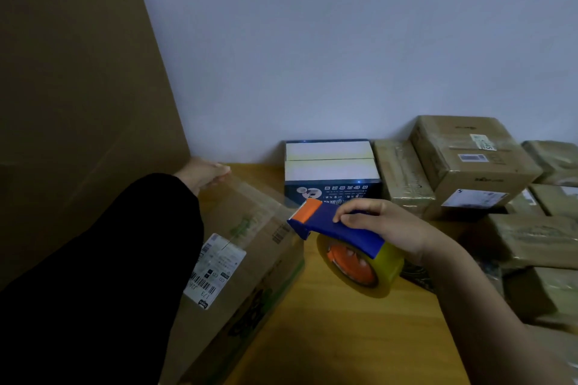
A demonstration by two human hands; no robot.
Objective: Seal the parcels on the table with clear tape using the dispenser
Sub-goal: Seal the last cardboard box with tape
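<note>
Clear tape (266,194) ran taut over the near parcel (250,259) from the dispenser (344,231), gripped in the right hand (384,225), to the left hand (203,173) at its far edge, pinching or pressing unclear. That strip looked not yet laid down; parcels (469,159) stacked to the right on the wooden table (344,337), by a pale wall (344,40), seemed sealed.

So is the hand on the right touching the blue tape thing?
Touching. The head view shows the right hand wrapped over the blue dispenser, with its fingers curled round the handle and no gap between them.
</note>
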